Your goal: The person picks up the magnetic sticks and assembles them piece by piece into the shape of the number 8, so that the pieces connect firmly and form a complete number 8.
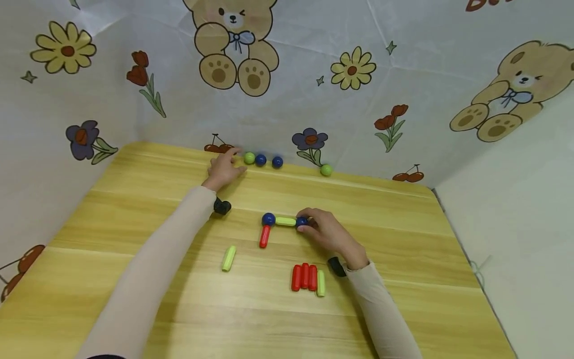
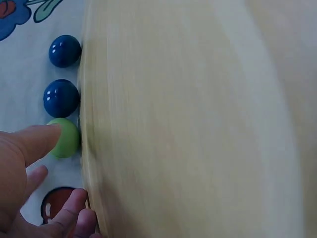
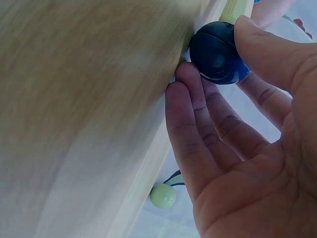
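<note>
My right hand (image 1: 326,230) pinches a blue ball (image 3: 218,52) between thumb and fingers. That ball sits at the right end of a light green stick (image 1: 285,221), whose left end meets another blue ball (image 1: 268,219). From this second ball a red stick (image 1: 265,236) points toward the front. At the table's back edge my left hand (image 1: 224,169) reaches out with its fingers spread, just left of a green ball (image 1: 249,158). One finger overlaps the green ball (image 2: 67,138) in the left wrist view. Two blue balls (image 1: 260,160) (image 1: 277,162) stand right of it.
Another green ball (image 1: 326,170) lies farther right along the back edge, against the printed cloth (image 1: 287,114). Several red sticks (image 1: 305,276) lie side by side with a green stick (image 1: 321,283) at the front right. A lone green stick (image 1: 228,258) lies on the wooden table (image 1: 193,309).
</note>
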The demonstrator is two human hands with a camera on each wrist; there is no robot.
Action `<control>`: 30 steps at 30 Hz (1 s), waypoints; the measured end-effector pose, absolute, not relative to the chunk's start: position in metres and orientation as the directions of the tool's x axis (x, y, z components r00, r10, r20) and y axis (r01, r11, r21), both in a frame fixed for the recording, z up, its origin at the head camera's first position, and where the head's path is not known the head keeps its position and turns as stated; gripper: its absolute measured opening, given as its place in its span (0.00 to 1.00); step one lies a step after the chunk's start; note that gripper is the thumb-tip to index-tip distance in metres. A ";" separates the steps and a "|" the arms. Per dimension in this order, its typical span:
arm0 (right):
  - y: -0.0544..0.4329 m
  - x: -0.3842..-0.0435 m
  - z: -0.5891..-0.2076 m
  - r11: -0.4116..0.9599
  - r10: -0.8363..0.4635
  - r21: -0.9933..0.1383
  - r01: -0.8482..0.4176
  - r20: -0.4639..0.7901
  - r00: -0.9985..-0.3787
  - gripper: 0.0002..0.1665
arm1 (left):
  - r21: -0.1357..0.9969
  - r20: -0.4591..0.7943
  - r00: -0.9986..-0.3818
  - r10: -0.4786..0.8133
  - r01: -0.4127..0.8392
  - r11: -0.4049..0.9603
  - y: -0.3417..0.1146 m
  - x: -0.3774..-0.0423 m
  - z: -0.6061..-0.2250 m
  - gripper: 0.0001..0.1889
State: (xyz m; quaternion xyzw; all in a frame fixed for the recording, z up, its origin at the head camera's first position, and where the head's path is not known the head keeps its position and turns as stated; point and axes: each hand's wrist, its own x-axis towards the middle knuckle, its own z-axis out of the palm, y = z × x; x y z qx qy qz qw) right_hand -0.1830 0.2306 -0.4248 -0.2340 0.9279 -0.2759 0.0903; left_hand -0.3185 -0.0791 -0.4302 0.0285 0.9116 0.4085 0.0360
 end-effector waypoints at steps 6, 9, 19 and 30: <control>0.230 -0.184 -0.425 0.742 -0.487 -0.548 -0.386 -0.045 -0.872 0.16 | 0.699 -0.075 -0.985 0.155 0.059 0.713 -0.065 -0.329 -0.426 0.28; 0.230 -0.185 -0.426 0.746 -0.484 -0.544 -0.384 -0.046 -0.874 0.16 | 0.695 -0.085 -0.983 0.162 0.058 0.717 -0.060 -0.334 -0.423 0.26; 0.232 -0.184 -0.426 0.736 -0.491 -0.555 -0.388 -0.043 -0.870 0.16 | 0.692 -0.092 -0.980 0.174 0.063 0.719 -0.044 -0.342 -0.424 0.23; 0.231 -0.185 -0.425 0.736 -0.494 -0.553 -0.391 -0.043 -0.868 0.16 | 0.676 -0.073 -0.970 0.230 0.122 0.727 -0.032 -0.340 -0.428 0.18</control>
